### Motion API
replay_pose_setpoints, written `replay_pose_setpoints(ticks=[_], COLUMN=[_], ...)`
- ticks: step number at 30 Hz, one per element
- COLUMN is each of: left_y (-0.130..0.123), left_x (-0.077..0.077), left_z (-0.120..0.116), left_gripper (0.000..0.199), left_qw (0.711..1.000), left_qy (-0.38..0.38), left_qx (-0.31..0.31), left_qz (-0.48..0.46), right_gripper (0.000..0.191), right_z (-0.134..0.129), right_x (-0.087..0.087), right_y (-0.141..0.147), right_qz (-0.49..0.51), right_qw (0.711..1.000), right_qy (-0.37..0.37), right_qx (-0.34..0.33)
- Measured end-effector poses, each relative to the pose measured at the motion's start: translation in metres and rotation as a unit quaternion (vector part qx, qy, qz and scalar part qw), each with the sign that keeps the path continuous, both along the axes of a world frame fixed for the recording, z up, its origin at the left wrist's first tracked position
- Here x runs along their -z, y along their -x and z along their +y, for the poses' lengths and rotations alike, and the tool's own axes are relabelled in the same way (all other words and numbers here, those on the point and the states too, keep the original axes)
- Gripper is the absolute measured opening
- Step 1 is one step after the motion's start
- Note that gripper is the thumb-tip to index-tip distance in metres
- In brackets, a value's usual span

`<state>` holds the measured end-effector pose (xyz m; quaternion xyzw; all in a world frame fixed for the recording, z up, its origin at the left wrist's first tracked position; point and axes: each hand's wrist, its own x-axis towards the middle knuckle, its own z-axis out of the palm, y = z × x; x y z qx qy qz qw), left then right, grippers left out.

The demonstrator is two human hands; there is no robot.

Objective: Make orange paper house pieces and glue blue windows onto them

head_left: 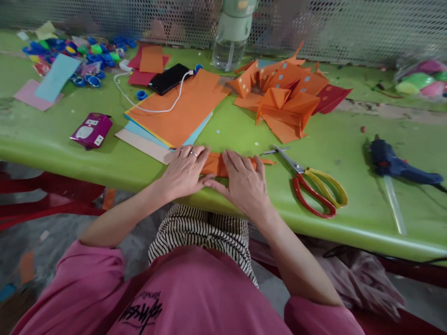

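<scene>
Grip: left hand [186, 172] and right hand [244, 179] both pressing folded orange paper [218, 165] flat on green table [146, 173]. Scissors [302, 174] near right hand, blades parted.

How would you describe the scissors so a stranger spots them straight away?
On the green table, between the right hand and the dark blue glue gun, near the front edge, lie the scissors. They alone have two big handle loops, one red and one yellow.

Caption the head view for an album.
Two hands press folded orange paper on a green table, beside scissors.
</scene>
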<state>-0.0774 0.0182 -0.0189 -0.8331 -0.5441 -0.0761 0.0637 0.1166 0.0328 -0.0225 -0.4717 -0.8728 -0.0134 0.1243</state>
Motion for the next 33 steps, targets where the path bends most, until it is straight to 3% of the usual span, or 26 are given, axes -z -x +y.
replay_pose_setpoints(ticks=[8,15,21,24,27,29,33], left_y=[-0.003,-0.008,-0.004,0.004,0.01,0.009,-0.003], left_x=[-0.01,-0.009,-0.02,-0.033,-0.044,-0.047,-0.047], left_z=[-0.011,-0.018,-0.012,-0.013,-0.012,-0.007,0.011], left_gripper=[0.075,0.082,0.089,0.078,0.052,0.039,0.031], left_qw=[0.997,0.99,0.986,0.987,0.988,0.99,0.996], left_qy=[-0.027,-0.069,-0.055,-0.062,-0.078,-0.084,-0.045], left_qx=[-0.069,-0.114,-0.154,-0.147,-0.132,-0.112,-0.067], left_qz=[-0.027,-0.052,0.021,0.031,0.004,-0.016,-0.045], right_gripper=[0.084,0.088,0.087,0.08,0.063,0.05,0.035], right_z=[-0.002,-0.002,0.001,0.002,0.003,0.002,0.0], right_x=[0.001,0.002,0.006,0.006,0.003,0.0,-0.004], right_y=[-0.002,-0.001,-0.001,-0.008,-0.022,-0.034,-0.049], right_qz=[0.018,0.016,0.041,0.067,0.107,0.124,0.122], right_qw=[1.0,1.0,0.999,0.998,0.993,0.99,0.988], right_qy=[0.001,0.007,0.013,-0.013,-0.05,-0.067,-0.092], right_qx=[0.002,0.01,0.001,-0.012,-0.006,0.006,0.019])
